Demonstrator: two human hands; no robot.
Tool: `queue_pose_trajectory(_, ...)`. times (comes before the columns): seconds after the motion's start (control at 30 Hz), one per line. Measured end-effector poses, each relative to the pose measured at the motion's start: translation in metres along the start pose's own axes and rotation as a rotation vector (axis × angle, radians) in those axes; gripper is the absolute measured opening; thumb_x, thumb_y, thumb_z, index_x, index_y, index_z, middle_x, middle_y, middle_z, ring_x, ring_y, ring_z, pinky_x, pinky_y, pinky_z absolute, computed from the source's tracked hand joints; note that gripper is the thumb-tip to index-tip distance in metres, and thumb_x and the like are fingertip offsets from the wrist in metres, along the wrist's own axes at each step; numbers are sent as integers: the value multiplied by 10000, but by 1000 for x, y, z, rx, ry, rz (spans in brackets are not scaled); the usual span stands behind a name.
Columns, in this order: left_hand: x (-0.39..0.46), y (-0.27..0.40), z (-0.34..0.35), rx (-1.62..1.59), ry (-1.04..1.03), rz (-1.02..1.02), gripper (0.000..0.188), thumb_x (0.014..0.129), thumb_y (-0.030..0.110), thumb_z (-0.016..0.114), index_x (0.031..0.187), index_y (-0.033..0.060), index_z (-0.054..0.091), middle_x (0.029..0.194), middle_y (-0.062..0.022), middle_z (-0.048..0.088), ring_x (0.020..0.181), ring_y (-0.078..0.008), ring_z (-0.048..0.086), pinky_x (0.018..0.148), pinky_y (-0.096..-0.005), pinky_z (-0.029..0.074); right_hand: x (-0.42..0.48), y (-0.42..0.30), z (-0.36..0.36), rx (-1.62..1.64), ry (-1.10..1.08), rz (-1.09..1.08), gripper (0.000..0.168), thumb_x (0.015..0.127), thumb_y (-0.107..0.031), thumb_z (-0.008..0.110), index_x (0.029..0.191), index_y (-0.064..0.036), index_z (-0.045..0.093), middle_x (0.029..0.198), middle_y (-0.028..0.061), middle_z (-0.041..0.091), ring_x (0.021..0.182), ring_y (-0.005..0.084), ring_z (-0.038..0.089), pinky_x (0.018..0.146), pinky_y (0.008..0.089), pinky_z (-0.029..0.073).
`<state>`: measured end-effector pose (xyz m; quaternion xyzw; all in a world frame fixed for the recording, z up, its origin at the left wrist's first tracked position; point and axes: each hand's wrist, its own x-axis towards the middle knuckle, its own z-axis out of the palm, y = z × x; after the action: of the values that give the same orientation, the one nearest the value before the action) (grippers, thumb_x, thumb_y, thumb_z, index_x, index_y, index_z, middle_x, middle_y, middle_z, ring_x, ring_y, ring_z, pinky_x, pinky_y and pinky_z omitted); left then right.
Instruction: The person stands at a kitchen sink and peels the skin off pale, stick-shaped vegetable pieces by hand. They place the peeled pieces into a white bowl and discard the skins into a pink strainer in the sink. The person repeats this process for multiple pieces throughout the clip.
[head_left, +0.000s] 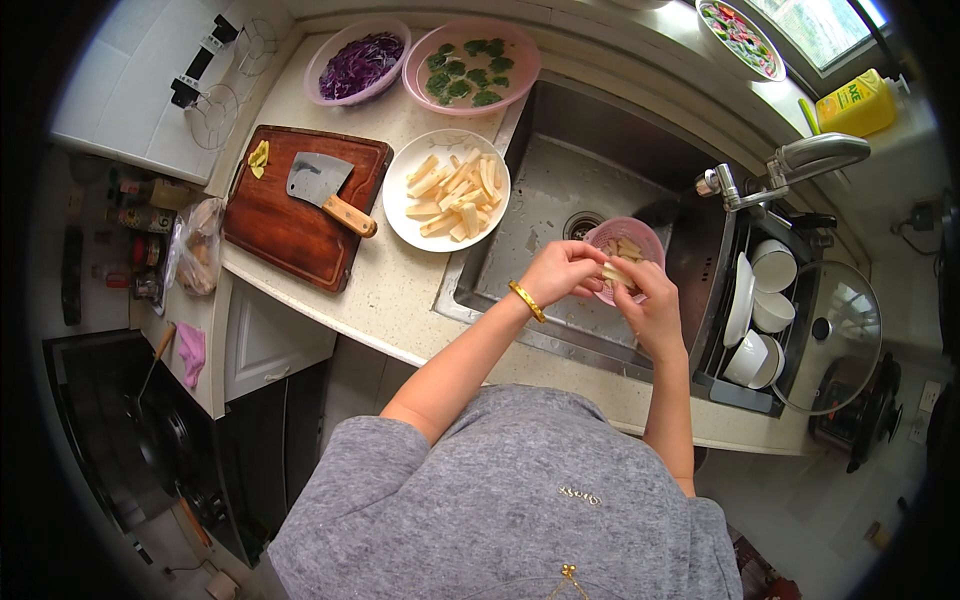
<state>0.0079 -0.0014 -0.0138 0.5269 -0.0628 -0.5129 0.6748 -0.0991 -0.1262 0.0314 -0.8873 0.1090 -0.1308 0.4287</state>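
Both hands meet over the sink (559, 157), above a pink basket (651, 234) with a perforated wall and pale vegetable pieces (624, 247) inside. A pale vegetable piece (618, 274) is pinched in the fingers of my right hand (651, 309). The fingertips of my left hand (564, 271) close on its other side; a gold bracelet circles that wrist. Left of the sink, a white plate (395, 201) carries a pile of cut pale vegetable sticks (454, 196). My hands partly cover the basket's near side.
A cleaver (321, 180) and yellow slices (259, 159) lie on a wooden cutting board (262, 217). Behind are bowls of shredded purple cabbage (361, 66) and broccoli in water (469, 71). The faucet (757, 180) overhangs the sink's right side, near a dish rack (739, 394) with a glass lid (844, 330).
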Motion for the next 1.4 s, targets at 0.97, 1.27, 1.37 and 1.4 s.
queue_pose_trajectory(0.97,0,-11,5,-396,-88,-76,169,826,106,557,962,6,573,890,-102,619,768,-167,629,710,-287,539,0,2,5,-135,104,-117,286,673,-21,641,957,-43,619,795,93,598,726,235,564,631,316,464)
queue_pose_trajectory(1.27,7,-24,0,-495,-80,-99,179,799,36,495,955,13,579,889,-107,612,791,-184,614,754,-320,523,1,6,10,-254,122,-217,295,665,-30,651,957,-60,618,778,80,590,714,231,562,613,328,465)
queue_pose_trajectory(1.37,4,-19,5,-528,-64,-101,175,796,45,501,948,1,574,899,-110,606,790,-184,615,737,-315,533,1,7,9,-248,128,-201,293,666,-33,652,956,-60,618,781,81,591,718,232,563,613,326,464)
queue_pose_trajectory(1.4,3,-17,6,-546,-54,-100,175,794,49,503,947,-4,571,901,-111,603,790,-184,616,728,-312,538,1,6,9,-246,123,-199,292,667,-35,652,956,-60,618,782,81,591,719,232,563,614,326,464)
